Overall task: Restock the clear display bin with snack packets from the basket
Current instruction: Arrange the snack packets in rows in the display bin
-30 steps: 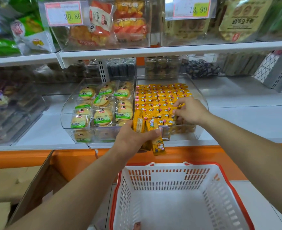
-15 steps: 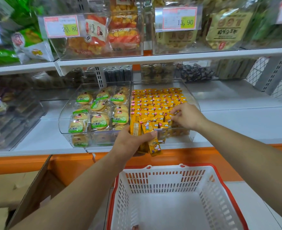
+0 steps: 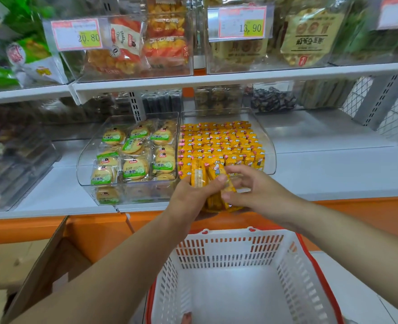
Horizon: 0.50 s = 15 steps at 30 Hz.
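Note:
My left hand (image 3: pixel 192 197) grips a bunch of yellow snack packets (image 3: pixel 199 175) just in front of the clear display bin (image 3: pixel 271 148). The bin holds rows of the same yellow packets (image 3: pixel 219 141). My right hand (image 3: pixel 256 190) has come up against the bunch from the right, its fingers curled round a packet at the bunch's lower right edge. Below both hands stands the white basket (image 3: pixel 240 249) with a red rim; its floor looks almost bare, with one small item at the near edge.
A second clear bin (image 3: pixel 85 160) of round cookies in green-labelled wrappers stands left of the yellow one. The upper shelf (image 3: pixel 240 76) carries boxed snacks with price tags. A cardboard box (image 3: pixel 36 272) sits lower left. White shelf surface (image 3: pixel 333 169) stretches right.
My right hand pulled back out of the bin and moved down-left to the bunch in my left hand. My left hand stayed in front of the bin with its packets.

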Tool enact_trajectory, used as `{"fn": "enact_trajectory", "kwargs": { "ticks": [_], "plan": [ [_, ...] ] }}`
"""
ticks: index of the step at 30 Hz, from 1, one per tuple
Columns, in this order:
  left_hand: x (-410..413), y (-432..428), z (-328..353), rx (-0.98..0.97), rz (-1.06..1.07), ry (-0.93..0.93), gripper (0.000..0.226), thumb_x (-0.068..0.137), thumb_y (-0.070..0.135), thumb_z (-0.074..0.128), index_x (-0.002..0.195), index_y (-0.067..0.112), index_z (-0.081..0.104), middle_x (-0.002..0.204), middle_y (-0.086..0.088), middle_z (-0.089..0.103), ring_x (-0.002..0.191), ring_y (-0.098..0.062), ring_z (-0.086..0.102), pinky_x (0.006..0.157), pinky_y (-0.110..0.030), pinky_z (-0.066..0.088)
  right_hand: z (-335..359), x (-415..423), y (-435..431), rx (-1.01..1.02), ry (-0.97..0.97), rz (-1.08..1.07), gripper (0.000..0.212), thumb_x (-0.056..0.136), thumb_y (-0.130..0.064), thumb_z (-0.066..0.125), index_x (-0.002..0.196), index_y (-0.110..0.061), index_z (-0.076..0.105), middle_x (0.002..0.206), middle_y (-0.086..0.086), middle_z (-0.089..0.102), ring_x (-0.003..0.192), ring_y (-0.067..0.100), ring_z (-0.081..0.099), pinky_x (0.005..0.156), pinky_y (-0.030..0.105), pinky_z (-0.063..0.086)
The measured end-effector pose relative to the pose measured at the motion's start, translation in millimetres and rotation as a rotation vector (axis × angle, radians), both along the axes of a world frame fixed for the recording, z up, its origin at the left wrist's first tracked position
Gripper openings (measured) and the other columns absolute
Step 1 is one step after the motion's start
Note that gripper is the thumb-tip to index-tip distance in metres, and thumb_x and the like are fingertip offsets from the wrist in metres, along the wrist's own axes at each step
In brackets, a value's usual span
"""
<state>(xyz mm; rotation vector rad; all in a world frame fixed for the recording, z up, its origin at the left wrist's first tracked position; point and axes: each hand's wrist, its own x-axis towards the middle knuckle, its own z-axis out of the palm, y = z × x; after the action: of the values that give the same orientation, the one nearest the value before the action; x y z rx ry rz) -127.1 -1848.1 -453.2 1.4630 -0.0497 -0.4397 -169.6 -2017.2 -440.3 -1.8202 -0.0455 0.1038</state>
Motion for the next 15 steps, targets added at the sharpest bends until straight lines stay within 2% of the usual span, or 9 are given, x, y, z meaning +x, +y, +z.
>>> {"fn": "enact_trajectory", "kwargs": {
  "ticks": [2,4,6,7,9,11,13,15],
  "plan": [
    [0.0,1.2,0.8,-0.002,0.006,0.009,0.057,0.064,0.049,0.082,0.112,0.022,0.069,0.093,-0.004,0.08,0.078,-0.02,0.077,0.061,-0.029,0.059,0.4,-1.9,-5.0,0.114,0.039,-0.004,0.057,0.08,-0.013,0.078,0.122,-0.043,0.052,0.1,0.001,0.069,0.09,0.016,0.073,0.083,0.034,0.059],
    [1.5,3.3,1.3,0.007,0.008,0.004,0.045,0.078,0.039,0.081,0.116,0.019,0.068,0.095,-0.005,0.08,0.083,-0.021,0.078,0.059,-0.027,0.058,1.4,-4.8,-11.8,0.194,0.09,-0.005,0.071,0.072,-0.016,0.081,0.13,-0.042,0.049,0.102,0.004,0.067,0.094,0.028,0.074,0.083,0.04,0.058],
    [3.7,5.1,-0.2,0.017,0.025,-0.002,0.036,0.086,0.029,0.079,0.118,0.018,0.066,0.094,-0.004,0.08,0.084,-0.02,0.078,0.057,-0.026,0.058,2.8,-5.8,-19.3,0.23,0.119,-0.002,0.086,0.071,-0.013,0.083,0.137,-0.052,0.042,0.108,0.006,0.061,0.097,0.038,0.071,0.081,0.044,0.058],
    [4.4,5.2,-1.2,0.025,0.028,-0.003,0.035,0.087,0.026,0.079,0.118,0.018,0.065,0.094,-0.004,0.08,0.084,-0.02,0.078,0.057,-0.026,0.058,4.0,-4.9,-23.0,0.249,0.117,-0.004,0.084,0.075,-0.01,0.082,0.132,-0.058,0.044,0.111,0.008,0.056,0.097,0.04,0.07,0.078,0.044,0.059],
    [6.2,7.0,-3.3,0.039,0.033,-0.009,0.035,0.087,0.023,0.079,0.118,0.018,0.064,0.096,-0.005,0.08,0.084,-0.021,0.078,0.057,-0.026,0.058,7.5,-0.2,-30.5,0.264,0.096,-0.04,0.07,0.082,-0.009,0.077,0.127,-0.055,0.049,0.109,0.012,0.051,0.094,0.036,0.068,0.071,0.042,0.06],
    [8.8,9.3,-4.8,0.051,0.04,-0.025,0.036,0.087,0.023,0.079,0.118,0.019,0.063,0.095,-0.006,0.079,0.084,-0.022,0.078,0.057,-0.027,0.059,10.0,7.4,-42.3,0.166,0.004,-0.168,0.059,0.087,-0.015,0.074,0.131,-0.042,0.047,0.108,0.017,0.056,0.088,0.028,0.067,0.068,0.042,0.059],
    [12.0,12.3,-4.9,0.072,0.056,-0.054,0.035,0.087,0.023,0.079,0.118,0.02,0.062,0.091,-0.005,0.079,0.082,-0.022,0.078,0.057,-0.027,0.059,13.1,18.1,-54.5,-0.016,-0.189,-0.326,0.048,0.089,-0.018,0.072,0.124,-0.037,0.046,0.104,0.01,0.063,0.086,0.02,0.066,0.076,0.042,0.058],
    [15.1,14.2,-4.8,0.096,0.08,-0.071,0.034,0.088,0.022,0.078,0.117,0.019,0.062,0.09,-0.006,0.079,0.08,-0.02,0.078,0.057,-0.027,0.06,14.8,30.1,-62.9,-0.227,-0.355,-0.428,0.044,0.087,-0.021,0.073,0.113,-0.037,0.042,0.096,0.004,0.066,0.074,0.008,0.063,0.07,0.025,0.052]
  ]
}}
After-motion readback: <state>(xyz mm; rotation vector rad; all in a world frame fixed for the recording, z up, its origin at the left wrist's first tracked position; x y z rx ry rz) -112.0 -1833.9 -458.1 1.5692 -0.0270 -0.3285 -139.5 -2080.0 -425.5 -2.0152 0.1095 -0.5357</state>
